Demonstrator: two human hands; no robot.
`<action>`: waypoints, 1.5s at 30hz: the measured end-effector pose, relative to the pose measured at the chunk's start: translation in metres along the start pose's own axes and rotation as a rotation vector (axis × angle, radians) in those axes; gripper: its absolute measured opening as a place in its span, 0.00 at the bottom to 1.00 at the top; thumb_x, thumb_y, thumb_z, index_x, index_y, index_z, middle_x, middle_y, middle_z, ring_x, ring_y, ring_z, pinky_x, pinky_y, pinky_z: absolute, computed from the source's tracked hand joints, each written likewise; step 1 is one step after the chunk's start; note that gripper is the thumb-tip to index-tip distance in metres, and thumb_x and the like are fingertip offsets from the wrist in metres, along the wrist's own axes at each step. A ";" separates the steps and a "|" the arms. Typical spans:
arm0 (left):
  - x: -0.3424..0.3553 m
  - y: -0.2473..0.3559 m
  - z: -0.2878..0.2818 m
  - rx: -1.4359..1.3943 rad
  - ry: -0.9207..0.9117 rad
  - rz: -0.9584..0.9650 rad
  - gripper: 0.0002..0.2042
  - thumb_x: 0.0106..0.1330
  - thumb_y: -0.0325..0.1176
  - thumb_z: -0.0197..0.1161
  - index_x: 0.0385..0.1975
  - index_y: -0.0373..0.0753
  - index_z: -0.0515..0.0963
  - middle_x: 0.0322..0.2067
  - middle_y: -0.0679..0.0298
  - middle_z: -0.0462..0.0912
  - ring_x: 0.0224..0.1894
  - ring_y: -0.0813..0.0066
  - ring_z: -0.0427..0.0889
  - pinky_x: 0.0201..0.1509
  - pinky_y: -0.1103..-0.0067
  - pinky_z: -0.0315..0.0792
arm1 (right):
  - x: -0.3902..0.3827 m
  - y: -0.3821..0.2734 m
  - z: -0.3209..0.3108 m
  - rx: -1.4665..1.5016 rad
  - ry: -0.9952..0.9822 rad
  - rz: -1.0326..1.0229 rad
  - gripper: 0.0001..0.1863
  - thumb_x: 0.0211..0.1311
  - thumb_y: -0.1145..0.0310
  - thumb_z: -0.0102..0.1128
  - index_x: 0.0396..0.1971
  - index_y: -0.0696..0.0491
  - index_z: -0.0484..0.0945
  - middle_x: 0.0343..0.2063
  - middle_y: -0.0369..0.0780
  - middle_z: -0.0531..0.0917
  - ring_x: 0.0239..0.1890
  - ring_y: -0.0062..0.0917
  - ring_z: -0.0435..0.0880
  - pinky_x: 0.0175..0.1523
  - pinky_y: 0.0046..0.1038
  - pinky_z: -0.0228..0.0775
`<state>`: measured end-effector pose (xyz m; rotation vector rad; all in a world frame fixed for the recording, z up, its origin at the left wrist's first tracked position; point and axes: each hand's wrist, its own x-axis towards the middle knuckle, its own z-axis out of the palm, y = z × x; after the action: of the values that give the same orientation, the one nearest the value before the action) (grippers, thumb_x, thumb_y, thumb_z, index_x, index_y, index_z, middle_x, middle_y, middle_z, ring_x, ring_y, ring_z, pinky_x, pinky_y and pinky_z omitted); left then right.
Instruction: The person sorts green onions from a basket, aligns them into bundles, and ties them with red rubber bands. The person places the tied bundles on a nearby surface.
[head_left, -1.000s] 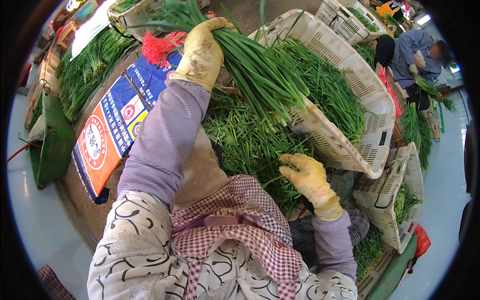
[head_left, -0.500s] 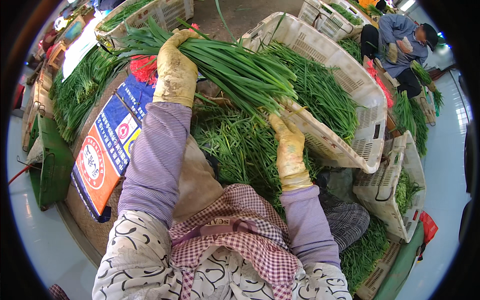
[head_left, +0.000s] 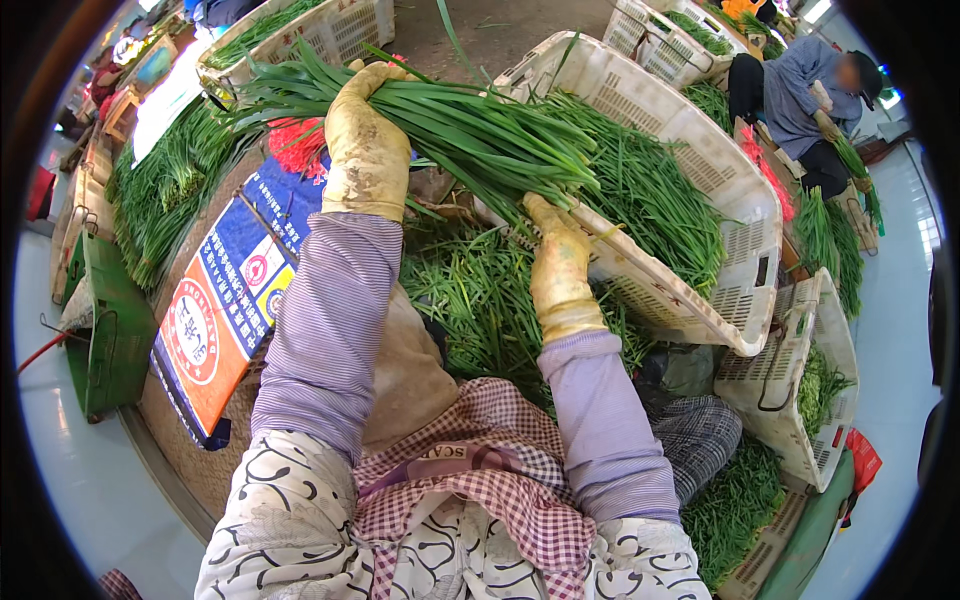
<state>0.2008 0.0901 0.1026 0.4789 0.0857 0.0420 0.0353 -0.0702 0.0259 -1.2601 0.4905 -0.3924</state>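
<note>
My left hand (head_left: 366, 150), in a stained yellow glove, is closed round a bunch of long green garlic chives (head_left: 490, 135). The bunch lies almost level, its leafy tips to the left and its stem ends to the right. At the underside of those stem ends is my right hand (head_left: 562, 265), gloved too, with its fingers drawn together; whatever they pinch is hidden. Just beyond, more chives (head_left: 650, 190) fill a tilted white plastic crate (head_left: 690, 305). Loose green leaves (head_left: 470, 300) are heaped below my hands.
To the left lie a blue and orange printed sack (head_left: 225, 310), a chive pile (head_left: 165, 200) and a green bin (head_left: 115, 330). Red ties (head_left: 295, 145) sit behind my left wrist. Another crate (head_left: 780, 360) stands at right. A co-worker (head_left: 815, 95) handles chives at the far right.
My right hand has shifted slightly left and up along the bunch's underside. The left hand keeps its hold; the whole view has swung a little. The co-worker now holds a bunch.
</note>
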 end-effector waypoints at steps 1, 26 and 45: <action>-0.002 0.000 0.002 -0.012 0.002 0.004 0.26 0.56 0.15 0.61 0.55 0.39 0.64 0.28 0.54 0.79 0.28 0.57 0.81 0.36 0.66 0.79 | 0.003 0.003 0.000 -0.031 0.052 0.004 0.21 0.56 0.63 0.70 0.45 0.62 0.83 0.45 0.44 0.83 0.48 0.26 0.78 0.59 0.27 0.66; 0.016 0.040 -0.019 0.048 0.120 -0.026 0.05 0.61 0.24 0.59 0.32 0.28 0.76 0.30 0.51 0.81 0.34 0.54 0.81 0.46 0.64 0.78 | -0.017 -0.010 -0.054 -0.098 -0.328 0.174 0.28 0.61 0.54 0.67 0.54 0.58 0.78 0.49 0.37 0.81 0.50 0.23 0.77 0.53 0.28 0.68; 0.003 0.016 -0.010 0.073 -0.005 -0.073 0.14 0.57 0.16 0.60 0.43 0.34 0.70 0.27 0.56 0.78 0.29 0.58 0.80 0.41 0.67 0.78 | -0.013 0.019 -0.004 -0.422 -0.081 0.053 0.19 0.62 0.60 0.65 0.40 0.63 0.84 0.35 0.46 0.87 0.35 0.27 0.81 0.45 0.27 0.71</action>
<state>0.2029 0.1091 0.1014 0.5485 0.0998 -0.0341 0.0229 -0.0616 0.0083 -1.6594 0.5541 -0.1962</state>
